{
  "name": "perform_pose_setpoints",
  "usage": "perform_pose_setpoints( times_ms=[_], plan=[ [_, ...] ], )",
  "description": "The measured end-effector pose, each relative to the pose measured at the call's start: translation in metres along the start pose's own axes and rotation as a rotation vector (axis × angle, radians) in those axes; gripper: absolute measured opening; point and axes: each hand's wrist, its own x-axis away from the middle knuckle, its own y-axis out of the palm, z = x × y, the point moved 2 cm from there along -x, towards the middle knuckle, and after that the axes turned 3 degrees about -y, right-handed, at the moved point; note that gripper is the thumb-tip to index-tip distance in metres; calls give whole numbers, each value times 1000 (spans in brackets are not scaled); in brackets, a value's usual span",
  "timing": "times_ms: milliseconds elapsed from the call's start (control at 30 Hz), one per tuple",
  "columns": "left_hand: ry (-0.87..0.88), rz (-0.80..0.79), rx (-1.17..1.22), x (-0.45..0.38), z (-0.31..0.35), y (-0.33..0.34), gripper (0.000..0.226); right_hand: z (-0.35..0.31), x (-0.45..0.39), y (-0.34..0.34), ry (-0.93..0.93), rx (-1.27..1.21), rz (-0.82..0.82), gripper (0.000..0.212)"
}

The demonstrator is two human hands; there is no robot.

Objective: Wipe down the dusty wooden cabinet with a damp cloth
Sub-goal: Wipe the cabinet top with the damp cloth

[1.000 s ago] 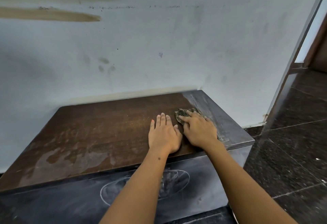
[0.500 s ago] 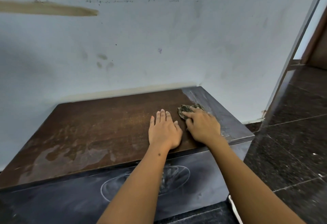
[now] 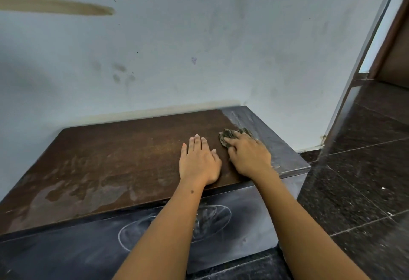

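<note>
Against a stained pale wall [image 3: 199,47], the wooden cabinet [image 3: 110,158] is sitting half dusty. Near its right edge the right hand [image 3: 250,156] is pressing the cloth [image 3: 230,135] flat under extended fingers, while the left hand [image 3: 198,160], fingers together, is lying palm-down beside it, probably bracing.

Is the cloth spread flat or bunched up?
Bunched: the cloth shows as a crumpled wad under the right hand fingers.

Legible text: none; the cabinet [image 3: 110,169] front carries only a chalk-like oval outline [image 3: 177,224] with indistinct strokes inside, partly hidden by a forearm, not readable as letters.
</note>
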Motion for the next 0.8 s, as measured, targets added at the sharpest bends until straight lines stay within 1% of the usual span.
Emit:
perform_pose_setpoints(
  times_ms=[67,133,300,367,500,633,733,800],
  plan=[
    [1,-2,1,0,0,-1,58,-2,-15,3,19,14,-33,43],
    [2,-5,0,-1,-1,-1,58,-5,-10,2,21,23,-14,43],
    [10,-6,-10,-1,-1,0,58,1,62,7,-17,21,142,42],
    [11,-13,-14,-1,-2,0,58,4,80,6,-13,-7,142,42],
    [14,-41,-31,1,-2,-2,57,25,63,-9,-12,-38,102,41],
    [5,-40,-39,1,-1,-1,57,57,48,-19,113,-16,83,42],
    [-7,-27,-42,1,1,0,57,44,41,-14,184,66,115,41],
    [-10,-17,-39,1,2,0,57,21,39,-6,135,85,145,41]
  ],
)
